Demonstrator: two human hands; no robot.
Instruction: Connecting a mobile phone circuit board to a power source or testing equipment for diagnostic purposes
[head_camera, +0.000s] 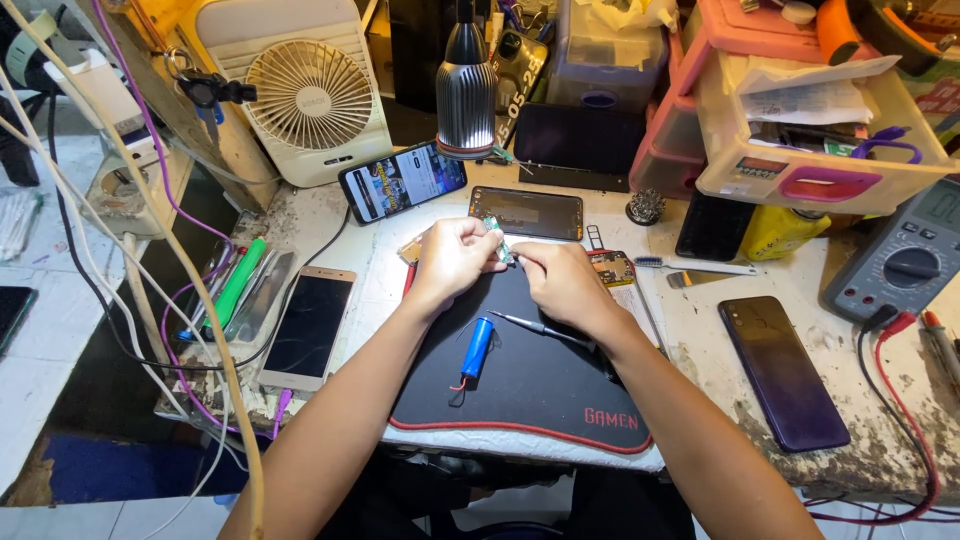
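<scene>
Circuit board (499, 240), small and largely hidden by fingers, is pinched between both hands above the far edge of a black mat (520, 380) on the bench (880, 440). Left hand (455, 258) closes on its left side, right hand (560, 280) on its right; its details are hard to make out. Blue battery cell (478, 348) and a thin screwdriver (535, 327) lie on the mat. Dark phone (782, 372) rests well to the right.
</scene>
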